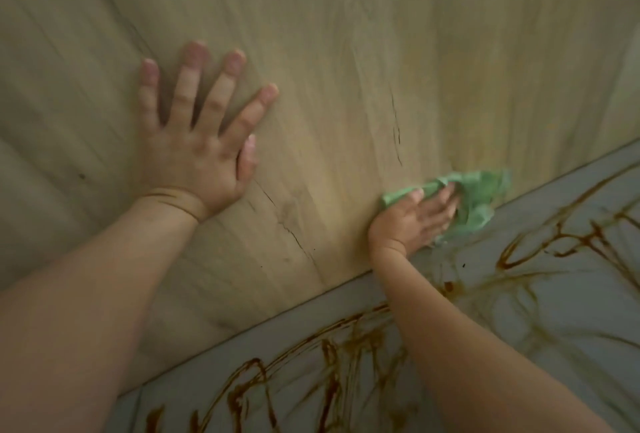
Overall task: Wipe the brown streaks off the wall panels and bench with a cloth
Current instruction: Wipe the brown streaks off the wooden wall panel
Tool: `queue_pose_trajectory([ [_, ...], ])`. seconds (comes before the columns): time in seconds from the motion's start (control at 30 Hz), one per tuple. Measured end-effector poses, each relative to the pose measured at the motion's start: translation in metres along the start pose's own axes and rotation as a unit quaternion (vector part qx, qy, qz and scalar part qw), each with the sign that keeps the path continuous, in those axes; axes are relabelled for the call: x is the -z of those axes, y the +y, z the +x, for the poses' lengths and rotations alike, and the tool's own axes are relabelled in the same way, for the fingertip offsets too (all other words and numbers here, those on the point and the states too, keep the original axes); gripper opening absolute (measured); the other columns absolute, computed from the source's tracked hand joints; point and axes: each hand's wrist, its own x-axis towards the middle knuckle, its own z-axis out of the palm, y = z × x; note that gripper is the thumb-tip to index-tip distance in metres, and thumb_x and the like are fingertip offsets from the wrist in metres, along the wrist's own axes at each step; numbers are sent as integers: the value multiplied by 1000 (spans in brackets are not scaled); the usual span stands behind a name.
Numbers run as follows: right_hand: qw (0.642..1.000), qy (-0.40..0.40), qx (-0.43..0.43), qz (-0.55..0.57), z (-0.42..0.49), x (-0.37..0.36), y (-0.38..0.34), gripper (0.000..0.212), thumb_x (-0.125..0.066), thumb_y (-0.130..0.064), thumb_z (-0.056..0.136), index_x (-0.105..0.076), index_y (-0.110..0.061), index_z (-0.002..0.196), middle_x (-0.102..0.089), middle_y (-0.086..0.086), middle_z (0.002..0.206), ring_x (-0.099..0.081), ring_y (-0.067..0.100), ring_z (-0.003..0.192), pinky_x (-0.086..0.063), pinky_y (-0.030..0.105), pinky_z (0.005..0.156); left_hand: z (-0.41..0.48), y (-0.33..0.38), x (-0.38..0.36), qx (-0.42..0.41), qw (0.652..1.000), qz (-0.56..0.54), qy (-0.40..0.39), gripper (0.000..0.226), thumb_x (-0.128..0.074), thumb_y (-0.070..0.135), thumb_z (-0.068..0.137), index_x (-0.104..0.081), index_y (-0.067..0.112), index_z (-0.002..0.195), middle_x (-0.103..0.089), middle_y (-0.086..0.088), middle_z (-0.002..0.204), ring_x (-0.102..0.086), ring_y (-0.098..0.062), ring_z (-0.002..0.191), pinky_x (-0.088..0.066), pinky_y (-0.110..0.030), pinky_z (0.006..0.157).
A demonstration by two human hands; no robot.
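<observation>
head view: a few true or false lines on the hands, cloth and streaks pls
1. The left hand lies flat on the wood panel, fingers spread. True.
2. The cloth is red. False: it is green.
3. The right hand presses the cloth against the panel's lower edge. True.
4. The grey surface is free of marks. False: brown streaks run across it.
</observation>
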Motion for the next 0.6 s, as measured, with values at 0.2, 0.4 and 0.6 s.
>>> queue_pose_trajectory([
  [0.2,984,27,-171,38,16,2,-25,64,-22,-48,109,-14,-21,166,-14,11,170,-18,36,153,-14,47,125,0,2,0,-6,1000,3,7,62,-44,40,101,-29,37,161,-27,-5,168,-26,-42,153,-17,-71,119],
  [0.4,997,22,63,33,27,6,-145,62,-26,-43,108,-12,-24,166,-9,8,172,-11,34,156,-7,48,126,2,1,-2,-6,999,-5,34,63,-48,39,100,-34,33,160,-30,-7,167,-27,-41,153,-21,-72,117],
  [0.6,836,-30,545,-54,-10,2,-215,64,-47,-43,94,-44,-27,157,-37,6,165,-30,41,152,-16,58,125,3,-3,-5,-17,999,-11,46,60,-52,38,96,-46,26,154,-35,-10,165,-29,-42,152,-21,-74,116],
])
